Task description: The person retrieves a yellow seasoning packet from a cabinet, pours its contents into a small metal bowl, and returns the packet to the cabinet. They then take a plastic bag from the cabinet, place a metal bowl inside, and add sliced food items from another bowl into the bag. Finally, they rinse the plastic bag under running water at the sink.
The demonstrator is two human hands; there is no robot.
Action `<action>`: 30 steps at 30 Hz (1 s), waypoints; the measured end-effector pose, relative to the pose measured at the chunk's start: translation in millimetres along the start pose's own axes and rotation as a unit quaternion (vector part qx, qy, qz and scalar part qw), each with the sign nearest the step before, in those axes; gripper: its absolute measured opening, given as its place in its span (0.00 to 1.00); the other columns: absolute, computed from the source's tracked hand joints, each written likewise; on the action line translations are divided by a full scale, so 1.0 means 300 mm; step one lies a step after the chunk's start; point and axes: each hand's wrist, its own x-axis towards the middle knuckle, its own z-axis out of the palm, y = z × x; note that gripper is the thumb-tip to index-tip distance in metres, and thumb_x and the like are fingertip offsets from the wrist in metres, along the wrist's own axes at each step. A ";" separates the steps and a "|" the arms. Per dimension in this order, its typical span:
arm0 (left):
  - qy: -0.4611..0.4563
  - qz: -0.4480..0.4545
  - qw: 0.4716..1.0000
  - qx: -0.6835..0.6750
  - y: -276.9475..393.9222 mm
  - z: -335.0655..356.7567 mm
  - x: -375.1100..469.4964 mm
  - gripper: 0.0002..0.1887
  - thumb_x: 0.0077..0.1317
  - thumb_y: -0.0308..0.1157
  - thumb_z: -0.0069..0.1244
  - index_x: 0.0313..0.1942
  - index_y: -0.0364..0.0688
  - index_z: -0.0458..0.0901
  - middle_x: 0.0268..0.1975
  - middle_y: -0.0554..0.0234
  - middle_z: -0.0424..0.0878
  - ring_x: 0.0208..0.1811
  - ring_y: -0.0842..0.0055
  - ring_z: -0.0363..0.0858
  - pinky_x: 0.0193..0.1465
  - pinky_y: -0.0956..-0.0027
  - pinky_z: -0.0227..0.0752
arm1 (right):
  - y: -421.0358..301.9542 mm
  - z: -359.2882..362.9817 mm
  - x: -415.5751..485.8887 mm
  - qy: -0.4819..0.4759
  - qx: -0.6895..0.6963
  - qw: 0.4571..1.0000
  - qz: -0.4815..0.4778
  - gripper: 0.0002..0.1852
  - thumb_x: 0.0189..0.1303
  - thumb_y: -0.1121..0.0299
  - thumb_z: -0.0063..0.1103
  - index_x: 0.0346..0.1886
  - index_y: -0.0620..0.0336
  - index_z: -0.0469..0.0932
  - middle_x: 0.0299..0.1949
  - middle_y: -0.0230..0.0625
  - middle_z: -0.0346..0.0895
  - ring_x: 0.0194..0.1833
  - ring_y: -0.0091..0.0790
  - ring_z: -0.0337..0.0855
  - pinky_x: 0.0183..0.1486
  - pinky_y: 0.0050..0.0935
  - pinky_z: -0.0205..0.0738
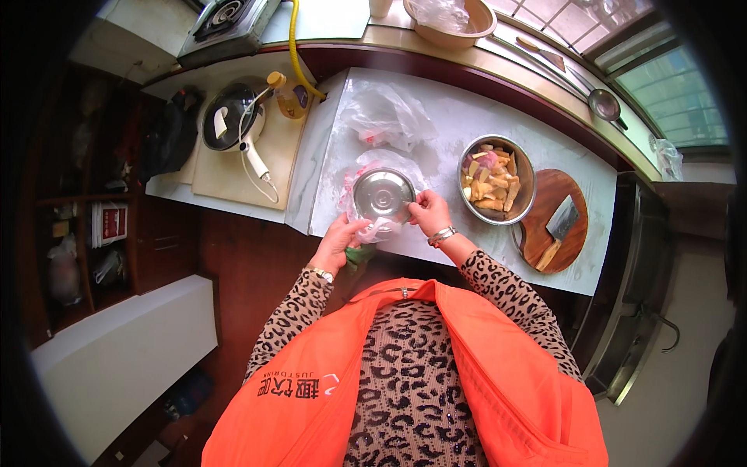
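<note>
A small stainless steel bowl (382, 192) with nothing seen in it is before me, with a thin clear plastic bag (390, 162) around and partly under it. My left hand (340, 238) pinches the bag's near edge at the bowl's lower left. The fingers of my right hand (429, 211) are closed on the bowl's right rim. To the right, a larger steel bowl (530, 201) holds chunks of food, pale slices and some pink pieces that look like meat. A wooden cutting board (563, 242) beside it bears a cleaver (563, 219). Another crumpled plastic bag (388, 114) lies beyond the small bowl.
At the left, an electric pan (233, 119) and an oil bottle (289, 96) stand on a pale board (283, 169). A tan basin (481, 26) and a ladle (604, 105) are on the back ledge. Something green (359, 257) hangs below the counter's front edge.
</note>
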 end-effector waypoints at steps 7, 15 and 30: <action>0.129 0.000 0.982 0.140 -0.040 -0.021 0.054 0.09 0.65 0.36 0.54 0.40 0.40 0.79 0.27 0.71 0.78 0.16 0.89 0.61 0.18 0.80 0.51 | 0.076 0.037 0.042 0.016 -0.046 0.999 -0.013 0.06 0.54 0.75 0.58 0.31 0.66 0.72 0.24 0.33 0.74 0.22 0.25 0.78 0.23 0.24 0.77; 0.171 0.110 0.972 0.122 -0.089 -0.034 0.095 0.11 0.63 0.28 0.55 0.45 0.38 0.78 0.32 0.69 0.81 0.22 0.87 0.68 0.22 0.79 0.57 | 0.116 0.066 0.049 0.010 0.043 0.999 0.011 0.06 0.57 0.74 0.59 0.32 0.65 0.72 0.25 0.36 0.77 0.22 0.27 0.80 0.24 0.23 0.76; 0.123 0.074 0.987 0.076 -0.094 -0.118 0.139 0.14 0.61 0.21 0.51 0.48 0.36 0.76 0.37 0.63 0.84 0.30 0.80 0.80 0.29 0.78 0.71 | 0.094 -0.019 0.243 -0.051 0.041 0.998 0.009 0.16 0.60 0.58 0.62 0.46 0.59 0.79 0.40 0.29 0.81 0.39 0.22 0.77 0.42 0.26 0.74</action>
